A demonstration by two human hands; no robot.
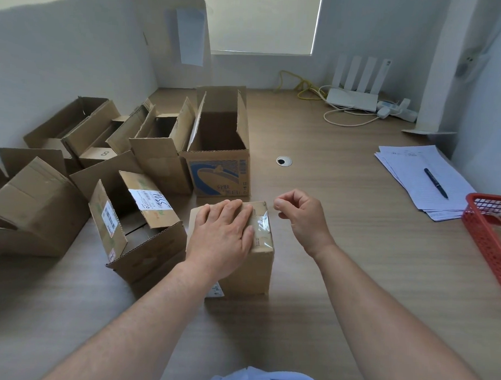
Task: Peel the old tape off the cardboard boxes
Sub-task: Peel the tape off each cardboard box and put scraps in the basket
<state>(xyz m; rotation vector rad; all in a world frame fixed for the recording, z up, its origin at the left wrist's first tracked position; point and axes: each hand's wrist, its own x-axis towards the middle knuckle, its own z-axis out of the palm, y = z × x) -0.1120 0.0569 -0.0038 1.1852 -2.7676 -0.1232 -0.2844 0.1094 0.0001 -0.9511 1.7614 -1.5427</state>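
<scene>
A small closed cardboard box (249, 269) stands on the desk in front of me. A strip of clear tape (261, 227) runs along the right side of its top. My left hand (222, 234) lies flat on the top, fingers straight, pressing the box down beside the tape. My right hand (298, 217) hovers just right of the box's far right corner. Its fingers are curled, with thumb and forefinger pinched together. Whether a bit of clear tape sits between them does not show.
Several open cardboard boxes crowd the left side, the nearest (140, 228) with white labels and a taller printed one (219, 149) behind. A red basket (486, 238) stands at the right edge, by papers (414, 178) and a pen (435, 182). A router (352, 98) and cables lie at the back.
</scene>
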